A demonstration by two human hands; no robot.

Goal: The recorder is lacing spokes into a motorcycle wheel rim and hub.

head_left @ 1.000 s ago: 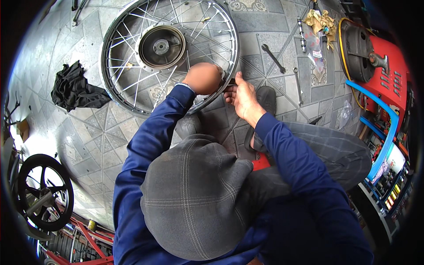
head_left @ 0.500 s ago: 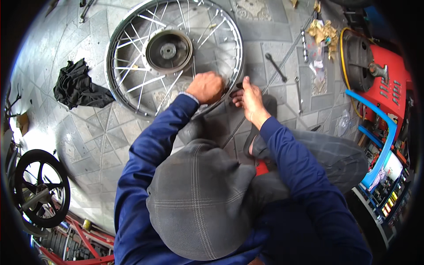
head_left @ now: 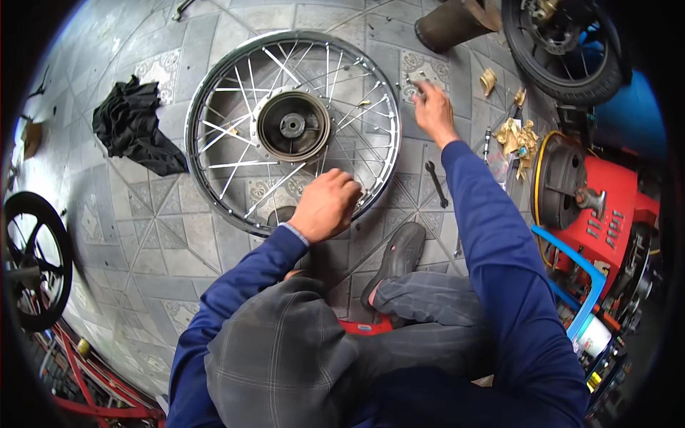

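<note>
A spoked motorcycle wheel rim (head_left: 208, 84) lies flat on the tiled floor, with a dark drum hub (head_left: 292, 127) at its centre. My left hand (head_left: 327, 205) is closed over the near right side of the rim, above the spokes. Whatever its fingers grip is hidden beneath them. Beyond the rim's right edge, my right hand (head_left: 434, 114) reaches forward with its fingers apart. Several small metal pieces (head_left: 421, 75) lie on the floor at its fingertips.
A dark wrench (head_left: 437, 184) lies right of the rim, and a black cloth (head_left: 135, 127) lies left. Crumpled brown paper (head_left: 517, 139), a tyred wheel (head_left: 567, 53), a rusty metal cylinder (head_left: 457, 25) and a red machine (head_left: 599, 214) stand or lie to the right.
My right hand has moved forward from beside the rim's near right edge to the small metal pieces. The left hand stays at the rim. The view has shifted, showing more on the far right.
</note>
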